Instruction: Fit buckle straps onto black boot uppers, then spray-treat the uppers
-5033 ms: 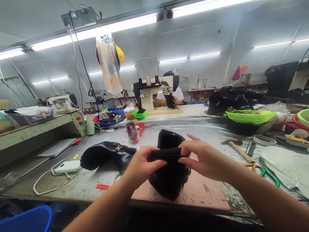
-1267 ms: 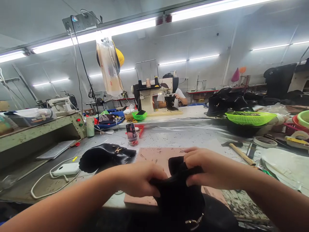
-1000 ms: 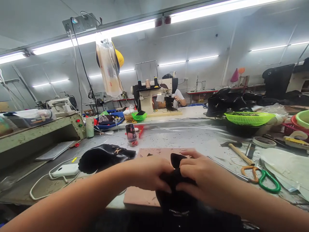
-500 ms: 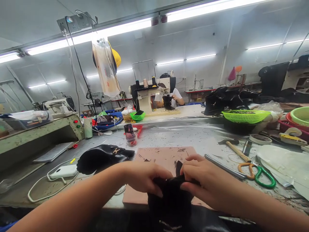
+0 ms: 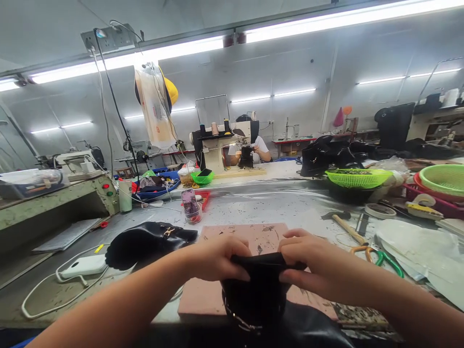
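A black leather boot upper (image 5: pixel 259 292) hangs at the near edge of the worktable, over a pink cutting board (image 5: pixel 250 239). My left hand (image 5: pixel 217 258) pinches its top rim from the left, fingers closed on the leather. My right hand (image 5: pixel 308 266) grips the same rim from the right, thumb underneath. A metal chain or buckle shows low on the upper. A second black boot (image 5: pixel 148 238) with a gold clasp lies on its side to the left of the board.
A phone (image 5: pixel 189 202) stands in a cup behind the board. Hammer (image 5: pixel 344 227), green-handled scissors (image 5: pixel 384 256), tape roll (image 5: pixel 377 210) and white sheets (image 5: pixel 416 246) lie right. A white power bank (image 5: pixel 83 265) with cable lies left. Green baskets (image 5: pixel 357 178) sit behind. A person works at a far sewing machine (image 5: pixel 221 145).
Five seconds ago the upper stood on the board; both hands have since drawn it toward me, over the table's near edge. In the last half second the rim has been spread flat between my hands.
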`<act>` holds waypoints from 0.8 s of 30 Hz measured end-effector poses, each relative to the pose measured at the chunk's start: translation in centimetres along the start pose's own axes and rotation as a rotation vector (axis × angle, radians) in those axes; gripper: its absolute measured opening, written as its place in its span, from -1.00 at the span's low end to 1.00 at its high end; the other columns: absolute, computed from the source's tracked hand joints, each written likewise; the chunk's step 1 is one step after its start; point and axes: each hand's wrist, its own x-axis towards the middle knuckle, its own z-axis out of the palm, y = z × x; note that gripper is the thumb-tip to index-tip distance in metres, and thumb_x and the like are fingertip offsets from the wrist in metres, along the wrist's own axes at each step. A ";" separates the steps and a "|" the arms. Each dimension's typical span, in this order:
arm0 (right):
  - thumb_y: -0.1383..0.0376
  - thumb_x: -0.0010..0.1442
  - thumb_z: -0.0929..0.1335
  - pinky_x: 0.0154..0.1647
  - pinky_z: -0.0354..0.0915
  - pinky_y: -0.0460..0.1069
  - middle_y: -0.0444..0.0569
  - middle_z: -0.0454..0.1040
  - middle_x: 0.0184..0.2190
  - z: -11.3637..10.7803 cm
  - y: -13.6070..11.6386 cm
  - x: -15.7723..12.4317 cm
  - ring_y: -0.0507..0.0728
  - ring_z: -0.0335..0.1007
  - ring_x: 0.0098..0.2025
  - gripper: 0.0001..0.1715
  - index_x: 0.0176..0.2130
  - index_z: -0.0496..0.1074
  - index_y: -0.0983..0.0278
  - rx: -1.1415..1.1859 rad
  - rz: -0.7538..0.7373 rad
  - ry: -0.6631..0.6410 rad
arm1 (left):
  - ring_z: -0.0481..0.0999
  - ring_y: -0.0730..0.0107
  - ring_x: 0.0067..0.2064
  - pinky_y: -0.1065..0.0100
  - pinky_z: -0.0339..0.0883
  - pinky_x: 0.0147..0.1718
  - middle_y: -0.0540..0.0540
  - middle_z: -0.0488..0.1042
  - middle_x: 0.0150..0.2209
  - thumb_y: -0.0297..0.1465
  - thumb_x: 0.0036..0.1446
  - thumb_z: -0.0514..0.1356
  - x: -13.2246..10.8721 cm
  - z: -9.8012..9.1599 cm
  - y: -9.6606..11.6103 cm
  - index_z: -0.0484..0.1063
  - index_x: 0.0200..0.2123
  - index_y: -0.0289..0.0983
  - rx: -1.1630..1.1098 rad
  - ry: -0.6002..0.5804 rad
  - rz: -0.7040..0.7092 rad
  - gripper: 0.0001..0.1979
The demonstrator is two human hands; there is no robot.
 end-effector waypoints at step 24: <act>0.32 0.08 0.30 -0.25 0.24 -0.03 -0.07 0.42 -0.32 2.8 1.4 0.2 0.09 0.33 -0.27 -0.89 -0.40 0.43 0.28 0.612 0.109 0.190 | 0.27 0.55 -0.42 0.49 0.20 -0.35 0.07 0.23 -0.52 -0.50 -0.12 0.28 2.2 0.5 -0.9 0.49 -0.51 -0.31 0.044 0.177 0.065 -0.98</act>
